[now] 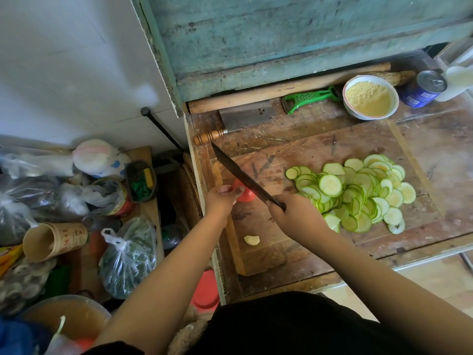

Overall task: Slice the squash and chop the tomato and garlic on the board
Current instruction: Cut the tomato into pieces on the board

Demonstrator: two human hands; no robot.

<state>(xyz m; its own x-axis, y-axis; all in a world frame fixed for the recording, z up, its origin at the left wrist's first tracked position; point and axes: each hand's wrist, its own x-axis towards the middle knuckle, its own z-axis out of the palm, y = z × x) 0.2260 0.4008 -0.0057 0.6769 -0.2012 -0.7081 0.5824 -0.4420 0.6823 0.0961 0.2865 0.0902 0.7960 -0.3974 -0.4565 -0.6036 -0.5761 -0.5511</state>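
A red tomato (246, 195) sits at the left edge of the wooden cutting board (314, 149). My left hand (222, 199) holds the tomato from the left with curled fingers. My right hand (291, 213) grips the handle of a long dark knife (240, 175), whose blade lies across the top of the tomato and points up and left. A heap of thin green-rimmed squash slices (355, 193) covers the right half of the board. One peeled garlic clove (251, 240) lies on the board's near left part.
Behind the board lie a cleaver (243, 118), a green peeler (307, 98), a rolling pin (281, 91), a bowl of yellow meal (370, 97) and a blue can (423, 88). Left of the table, bags, a paper cup (53, 240) and tins crowd a low shelf.
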